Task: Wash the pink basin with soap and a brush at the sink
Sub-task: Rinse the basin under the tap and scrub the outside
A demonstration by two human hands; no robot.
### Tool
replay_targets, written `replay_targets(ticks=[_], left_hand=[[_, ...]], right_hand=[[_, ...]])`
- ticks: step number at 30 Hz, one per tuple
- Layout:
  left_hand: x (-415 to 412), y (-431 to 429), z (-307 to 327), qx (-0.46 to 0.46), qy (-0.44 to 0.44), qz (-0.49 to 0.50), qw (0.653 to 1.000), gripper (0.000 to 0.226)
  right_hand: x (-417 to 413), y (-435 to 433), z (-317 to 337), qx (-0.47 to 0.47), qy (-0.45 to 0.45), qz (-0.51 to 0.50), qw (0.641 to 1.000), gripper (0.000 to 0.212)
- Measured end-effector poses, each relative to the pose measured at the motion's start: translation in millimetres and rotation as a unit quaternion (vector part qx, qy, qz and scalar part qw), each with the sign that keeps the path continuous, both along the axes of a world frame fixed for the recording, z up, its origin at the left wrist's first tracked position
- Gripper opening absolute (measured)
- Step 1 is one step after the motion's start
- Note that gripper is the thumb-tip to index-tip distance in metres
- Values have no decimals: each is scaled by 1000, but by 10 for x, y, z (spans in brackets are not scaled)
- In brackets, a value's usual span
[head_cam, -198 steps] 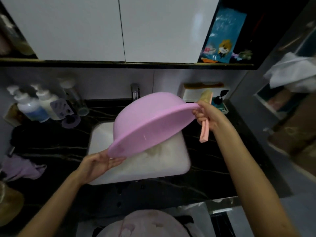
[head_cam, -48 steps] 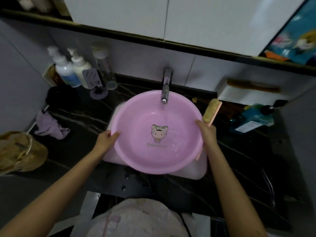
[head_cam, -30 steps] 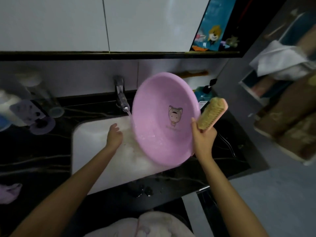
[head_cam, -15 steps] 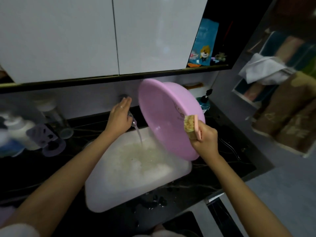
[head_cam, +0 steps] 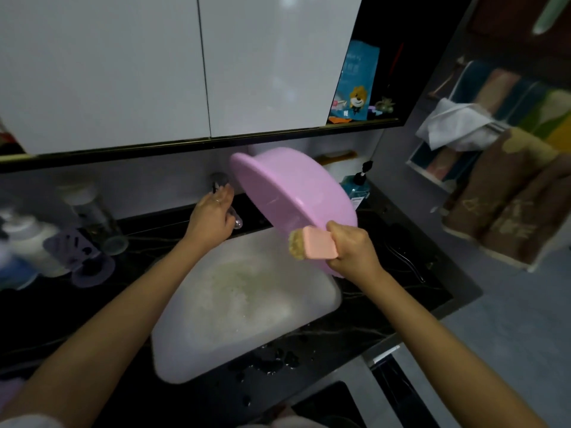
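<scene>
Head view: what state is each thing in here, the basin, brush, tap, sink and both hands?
pink basin, tipped up on edge above the sink's right side, held at its rim.
brush, gripped against the basin's rim, bristles toward the sink.
tap, no stream visible.
sink, wet and foamy inside.
left hand, rests on the tap.
right hand, grips brush and basin rim together.

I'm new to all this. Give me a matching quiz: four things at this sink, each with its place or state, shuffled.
1 basin
2 brush
3 left hand
4 sink

A white, below the basin
B resting on the tap
C tilted on edge over the sink
D gripped by the right hand

Pairs: 1-C, 2-D, 3-B, 4-A
</scene>
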State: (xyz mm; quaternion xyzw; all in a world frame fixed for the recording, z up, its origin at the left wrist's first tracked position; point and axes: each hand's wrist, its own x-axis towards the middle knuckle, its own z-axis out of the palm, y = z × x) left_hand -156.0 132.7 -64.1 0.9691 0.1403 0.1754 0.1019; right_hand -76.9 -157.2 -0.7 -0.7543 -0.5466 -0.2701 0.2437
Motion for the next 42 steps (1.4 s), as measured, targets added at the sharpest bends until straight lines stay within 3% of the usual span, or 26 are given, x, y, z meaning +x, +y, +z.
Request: replay_targets(ticks=[2,6,8,10,12,14,15,16,18,20,22,25,27,28,30,32,34,35,37,38,42], left_hand=[[-6,-83,52,2,-5,3,1000,65],[-262,-430,-9,-16,-87,-72,993,59],[-469,-744,-234,-107,-125,-83,983,43],[-597,-1080,-436,-272,-110,-9,956,28],[-651,-1287,-598,-469,-48,149,869,37],[-697,-1385,-656,-660,26,241,711,56],[-707,-1425,-671,-736,38,235,633,56],[-737,-1402,-670,-786,36,215,578,51],[-779,-1406,-682,-832,-9,189,522,34],[-802,-1386,-680,-845,-62,191,495,33],[-909,-1318,-701,-841,-84,219,488,40],[-1159,-1167,-703,-795,-99,290,523,43],[-1329,-1109,-638,-767,-115,326,541,40],[-1387,-1100,-597,-757,-125,336,546,39],[-1553,-1086,-512,-731,-161,366,554,36],[-1685,-1081,-420,-702,-172,387,573,38],[-1764,-1092,-386,-689,-174,393,583,39],[-1816,-1120,-343,-681,-184,400,584,38],[-1885,-1167,-322,-670,-197,412,585,38],[-1900,-1174,-318,-669,-198,415,584,39],[-1945,-1270,-309,-677,-206,420,569,36]], right_hand=[[-32,-16,10,-26,-3,4,1000,36],[-24,-60,-55,61,91,-47,993,13],[-60,-124,-112,146,169,-78,972,13],[-141,-186,-81,231,276,-97,928,7],[-180,-244,-28,301,404,-123,855,2],[-115,-318,-43,355,506,-146,773,4],[-61,-360,-61,367,549,-154,735,3],[-37,-353,-81,373,583,-161,703,9],[1,-388,-186,357,630,-162,670,16],[25,-425,-349,299,662,-169,666,13],[91,-473,-538,181,680,-181,687,17],[184,-476,-684,-103,664,-183,718,24],[237,-359,-665,-172,665,-179,705,14],[277,-310,-650,-163,668,-184,703,28],[380,-130,-618,-174,595,-193,760,60],[407,-22,-654,-198,400,-207,871,60],[430,17,-787,-176,284,-203,920,62],[451,83,-873,-227,255,-198,919,62],[469,127,-1006,-398,256,-205,856,52],[485,115,-1051,-432,273,-215,832,47],[531,90,-1149,-293,289,-197,890,56]])
